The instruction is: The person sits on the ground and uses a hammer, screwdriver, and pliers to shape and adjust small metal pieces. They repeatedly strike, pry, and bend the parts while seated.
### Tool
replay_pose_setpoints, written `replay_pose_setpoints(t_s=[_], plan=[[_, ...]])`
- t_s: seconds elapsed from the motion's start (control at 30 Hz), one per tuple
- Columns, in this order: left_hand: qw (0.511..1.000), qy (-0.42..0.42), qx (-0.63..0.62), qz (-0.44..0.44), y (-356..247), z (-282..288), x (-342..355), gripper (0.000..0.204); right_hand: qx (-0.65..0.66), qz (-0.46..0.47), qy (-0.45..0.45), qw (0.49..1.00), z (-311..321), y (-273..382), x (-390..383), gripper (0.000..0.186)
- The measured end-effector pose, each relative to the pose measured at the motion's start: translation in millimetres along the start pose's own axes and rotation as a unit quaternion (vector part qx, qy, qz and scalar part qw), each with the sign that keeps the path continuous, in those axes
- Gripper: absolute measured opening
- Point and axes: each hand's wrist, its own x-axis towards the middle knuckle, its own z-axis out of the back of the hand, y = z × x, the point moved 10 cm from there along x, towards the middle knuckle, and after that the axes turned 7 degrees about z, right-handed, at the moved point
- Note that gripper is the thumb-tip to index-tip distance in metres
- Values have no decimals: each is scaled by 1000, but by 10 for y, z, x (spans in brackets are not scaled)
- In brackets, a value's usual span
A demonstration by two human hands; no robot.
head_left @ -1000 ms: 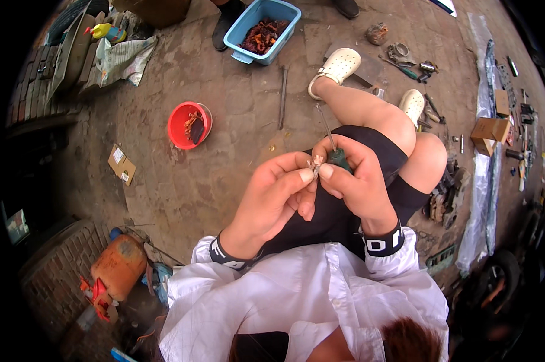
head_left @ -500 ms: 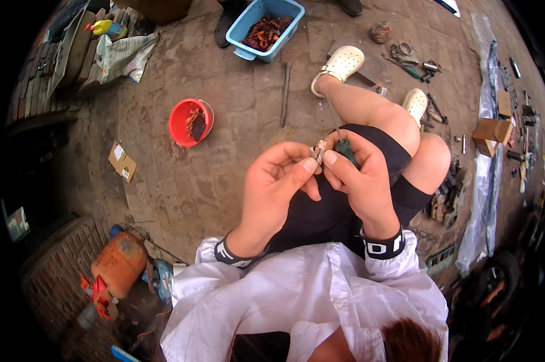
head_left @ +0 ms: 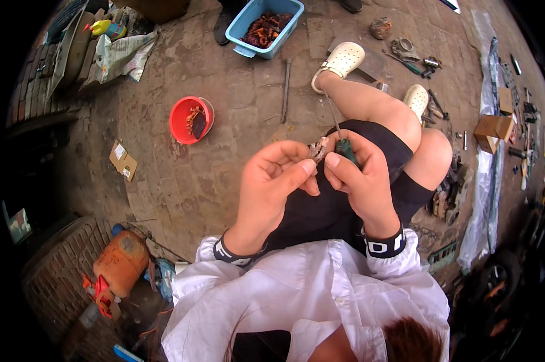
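Observation:
Between the thumb and fingers of my left hand (head_left: 278,181) is a small crumpled piece, brownish and coppery (head_left: 317,149), its kind not clear. My right hand (head_left: 363,181) is closed round a screwdriver (head_left: 346,151) with a dark green handle; its thin shaft points up and away towards my shin. Thumb and forefinger of the right hand come close beside the small piece; whether they touch it I cannot tell. Both hands are held above my lap, over black shorts (head_left: 314,211).
A red bucket (head_left: 174,120) with scraps stands to the left on the brick floor. A blue tub (head_left: 272,50) of reddish-brown scraps is ahead, near another person's shoe (head_left: 221,29). Tools, metal parts and a cardboard box (head_left: 493,129) lie to the right, an orange tank (head_left: 121,263) lower left.
The small piece in my left fingers has turned a little and shows more of its upper end. My right thumb sits slightly further from it; the screwdriver stays in the same hand.

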Motion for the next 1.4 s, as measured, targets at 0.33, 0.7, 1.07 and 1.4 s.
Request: replay_pose_setpoints(t_s=[0.33, 0.7, 1.07, 1.4], plan=[[999, -2, 25, -29, -33, -11, 5, 6, -95, 58, -18, 994, 26, 43, -10, 11], [996, 11, 89, -24, -32, -26, -4, 7, -128, 30, 4, 991, 23, 30, -29, 14], [997, 64, -12, 49, 79, -79, -16, 10, -85, 3, 36, 996, -46, -40, -23, 16], [998, 40, -26, 48, 74, -21, 0, 10, -84, 27, 33, 996, -79, 27, 12, 21]])
